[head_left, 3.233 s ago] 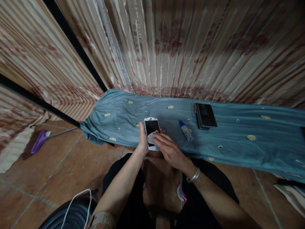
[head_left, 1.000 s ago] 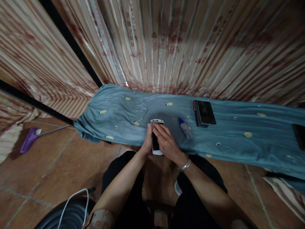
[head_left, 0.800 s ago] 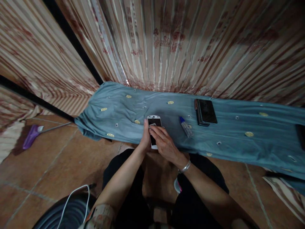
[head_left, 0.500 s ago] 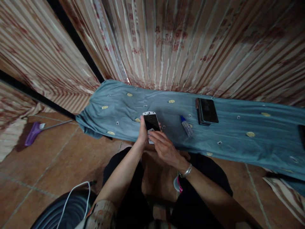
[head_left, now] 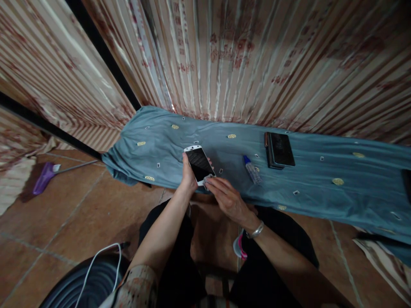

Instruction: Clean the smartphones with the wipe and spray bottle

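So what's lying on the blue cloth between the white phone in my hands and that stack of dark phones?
In the head view, a small clear bottle with a blue cap lies between the white phone and the dark phone stack, on the blue cloth.

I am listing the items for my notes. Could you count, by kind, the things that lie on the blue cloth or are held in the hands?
White phone, held in the left hand: 1
Small wipe, at the right hand fingertips: 1
Small bottle with blue cap: 1
Stack of dark phones, number unclear: 1
Total: 4
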### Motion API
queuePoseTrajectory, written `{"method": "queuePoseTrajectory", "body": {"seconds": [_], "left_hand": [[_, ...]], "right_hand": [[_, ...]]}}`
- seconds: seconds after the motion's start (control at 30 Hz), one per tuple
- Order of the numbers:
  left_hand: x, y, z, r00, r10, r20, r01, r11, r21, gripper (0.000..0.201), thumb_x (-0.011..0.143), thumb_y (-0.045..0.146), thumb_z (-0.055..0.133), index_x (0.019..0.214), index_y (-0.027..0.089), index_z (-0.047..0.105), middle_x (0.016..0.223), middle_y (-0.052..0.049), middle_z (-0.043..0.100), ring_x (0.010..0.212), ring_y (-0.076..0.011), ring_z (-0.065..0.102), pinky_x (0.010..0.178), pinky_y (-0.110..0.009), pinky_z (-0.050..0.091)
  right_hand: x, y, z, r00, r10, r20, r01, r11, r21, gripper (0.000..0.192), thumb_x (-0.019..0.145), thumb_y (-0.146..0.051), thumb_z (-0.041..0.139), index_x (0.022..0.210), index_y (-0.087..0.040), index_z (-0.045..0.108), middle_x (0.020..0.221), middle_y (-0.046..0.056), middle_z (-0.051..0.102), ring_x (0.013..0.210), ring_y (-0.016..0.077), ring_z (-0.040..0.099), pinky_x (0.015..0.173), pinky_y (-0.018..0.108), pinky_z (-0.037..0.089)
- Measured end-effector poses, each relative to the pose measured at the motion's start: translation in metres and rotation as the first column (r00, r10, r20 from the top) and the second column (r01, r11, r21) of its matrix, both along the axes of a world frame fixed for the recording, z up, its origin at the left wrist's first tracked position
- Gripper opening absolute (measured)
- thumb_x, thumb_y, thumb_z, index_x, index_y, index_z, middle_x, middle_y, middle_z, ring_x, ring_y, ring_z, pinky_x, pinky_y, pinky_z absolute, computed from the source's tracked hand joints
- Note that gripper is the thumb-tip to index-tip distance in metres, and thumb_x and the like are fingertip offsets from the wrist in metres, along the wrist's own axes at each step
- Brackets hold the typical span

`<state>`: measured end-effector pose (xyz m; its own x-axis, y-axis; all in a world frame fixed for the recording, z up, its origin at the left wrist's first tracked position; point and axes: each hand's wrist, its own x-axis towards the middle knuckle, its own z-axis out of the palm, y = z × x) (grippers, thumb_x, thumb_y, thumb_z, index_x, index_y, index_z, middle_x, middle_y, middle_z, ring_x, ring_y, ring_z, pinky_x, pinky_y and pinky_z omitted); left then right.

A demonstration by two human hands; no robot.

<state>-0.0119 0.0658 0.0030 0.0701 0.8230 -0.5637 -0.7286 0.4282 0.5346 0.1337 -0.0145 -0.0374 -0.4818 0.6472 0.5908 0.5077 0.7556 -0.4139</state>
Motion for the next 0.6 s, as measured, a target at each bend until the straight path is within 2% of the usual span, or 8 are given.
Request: {"method": "queuePoseTrajectory", "body": {"seconds": [0.2,0.37,0.6], "left_hand": [[-0.001,-0.001,0.003,1.000,-0.008,0.004,0.008,1.000,-0.008,0.081,0.090,0.070,0.022,0.106,0.007,0.070,0.077,-0.014,0.074,0.076,-0.0248,0.072,0.075,-0.036,0.057],[0.006,-0.009,0.005,0.995,-0.095,-0.025,0.094,0.995,-0.024,0.080,0.089,0.071,0.024,0.101,0.008,0.071,0.073,-0.013,0.073,0.070,-0.0231,0.071,0.070,-0.034,0.057],[0.018,-0.023,0.002,0.983,-0.174,0.056,0.175,0.984,-0.020,0.071,0.090,0.067,0.034,0.110,0.008,0.070,0.088,-0.013,0.075,0.081,-0.0236,0.071,0.081,-0.035,0.055]], "right_hand": [[0.007,0.009,-0.002,0.996,-0.075,-0.049,0.075,0.997,-0.012,0.048,0.097,-0.010,0.038,0.141,-0.024,0.049,0.131,0.009,0.063,0.124,0.0217,0.054,0.103,0.045,0.053],[0.009,0.014,-0.003,0.992,-0.124,-0.022,0.123,0.992,-0.040,0.049,0.097,-0.010,0.035,0.142,-0.022,0.048,0.132,0.010,0.061,0.124,0.0222,0.054,0.104,0.046,0.051],[0.012,0.024,-0.006,0.975,-0.221,-0.005,0.221,0.975,-0.014,0.047,0.097,-0.009,0.034,0.139,-0.018,0.051,0.134,0.013,0.060,0.126,0.0229,0.052,0.105,0.046,0.050]]}}
